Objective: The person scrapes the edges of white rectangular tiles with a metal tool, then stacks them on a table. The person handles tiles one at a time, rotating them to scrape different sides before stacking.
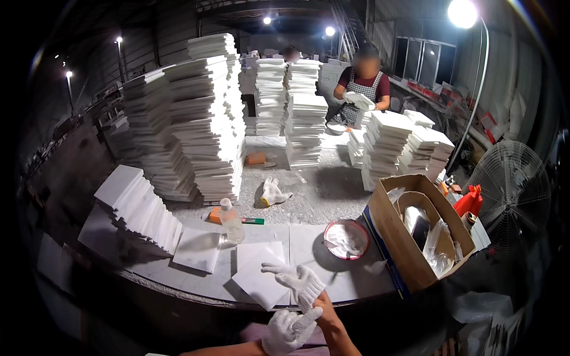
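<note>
— What fills the left of this workbench (312, 199)?

— A slanting row of white tiles (139, 207), with tall tile stacks (205, 130) behind; next, a flat tile (197, 249) and a clear plastic bottle (231, 224)

— And at center?

— A square tile (260, 279) lies askew over another at the front edge, a loose glove (274, 193) farther back. The worker's left hand (287, 333), in white knit, touches the right wrist; whether it pinches anything, I cannot tell. The gloved right hand (301, 285), fingers extended, no object seen in its grasp, hovers above the square tile

— Farther right?

— A red-rimmed bowl (346, 240), an aproned co-worker (363, 89) beyond, an open cardboard box (395, 234) and a wire-guarded fan (507, 178)
</note>
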Demonstrator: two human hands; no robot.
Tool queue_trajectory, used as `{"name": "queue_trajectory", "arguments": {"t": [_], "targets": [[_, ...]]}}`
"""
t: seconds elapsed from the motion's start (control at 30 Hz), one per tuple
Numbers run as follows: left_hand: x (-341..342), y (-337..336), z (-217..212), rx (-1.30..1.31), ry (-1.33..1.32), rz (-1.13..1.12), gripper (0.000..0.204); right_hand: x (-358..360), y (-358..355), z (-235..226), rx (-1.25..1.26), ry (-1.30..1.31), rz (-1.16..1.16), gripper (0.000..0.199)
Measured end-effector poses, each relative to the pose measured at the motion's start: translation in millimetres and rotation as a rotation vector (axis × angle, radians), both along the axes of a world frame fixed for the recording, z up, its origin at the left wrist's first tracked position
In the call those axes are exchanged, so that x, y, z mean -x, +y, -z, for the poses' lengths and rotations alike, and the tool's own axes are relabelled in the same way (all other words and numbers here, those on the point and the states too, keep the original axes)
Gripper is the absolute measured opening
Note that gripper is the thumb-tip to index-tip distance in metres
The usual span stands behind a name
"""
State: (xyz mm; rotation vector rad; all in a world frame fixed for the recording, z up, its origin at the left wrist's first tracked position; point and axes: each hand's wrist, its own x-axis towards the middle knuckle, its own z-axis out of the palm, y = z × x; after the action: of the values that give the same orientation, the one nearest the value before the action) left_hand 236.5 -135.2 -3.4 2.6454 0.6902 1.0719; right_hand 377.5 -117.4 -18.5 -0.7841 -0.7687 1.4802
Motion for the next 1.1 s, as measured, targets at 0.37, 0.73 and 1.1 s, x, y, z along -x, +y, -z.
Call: {"name": "queue_trajectory", "arguments": {"t": [0.37,0.73,1.1], "targets": [[6,-5,9,0.037,0.014,0.122,0.05,27,21,-18,-0.018,-0.104,-0.691,0.077],[-6,-3,-18,0.093,0.053,0.138,0.043,40,40,-35,0.023,0.504,-0.237,0.061],[-11,-9,16,0.376,0.028,0.215,0.045,37,23,-7,0.035,0.099,-0.2,0.052]]}}
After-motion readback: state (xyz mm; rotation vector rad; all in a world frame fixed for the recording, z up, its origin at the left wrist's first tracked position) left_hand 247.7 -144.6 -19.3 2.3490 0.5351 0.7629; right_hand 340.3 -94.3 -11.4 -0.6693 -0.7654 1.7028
